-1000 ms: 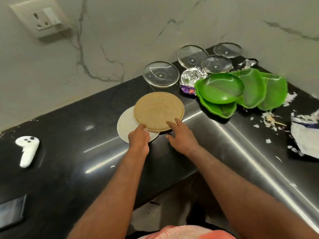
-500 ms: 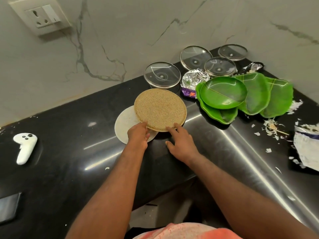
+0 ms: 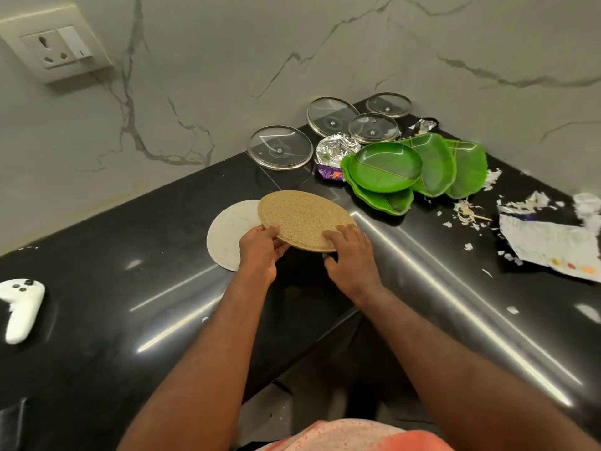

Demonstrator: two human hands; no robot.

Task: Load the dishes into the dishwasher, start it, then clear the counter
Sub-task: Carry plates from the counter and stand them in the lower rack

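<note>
A round tan woven mat (image 3: 302, 219) lies on the black counter (image 3: 136, 307), overlapping a white round mat (image 3: 229, 231) to its left. My left hand (image 3: 260, 249) grips the tan mat's near left edge, thumb on top and fingers beneath. My right hand (image 3: 349, 252) holds the near right edge, fingers lying on top. The mat's near edge is tilted up off the counter. Several green leaf-shaped plates (image 3: 409, 169) are stacked and fanned out to the right. Several glass lids (image 3: 281, 148) lie near the wall.
Crumpled foil and a purple wrapper (image 3: 333, 157) sit between lids and plates. Torn paper and scraps (image 3: 549, 242) litter the right counter. A white controller (image 3: 21, 307) lies at the far left. A wall socket (image 3: 57, 47) is at upper left.
Both hands have closed in on the tan mat's near edge and taken hold of it. Its near edge has risen off the counter.
</note>
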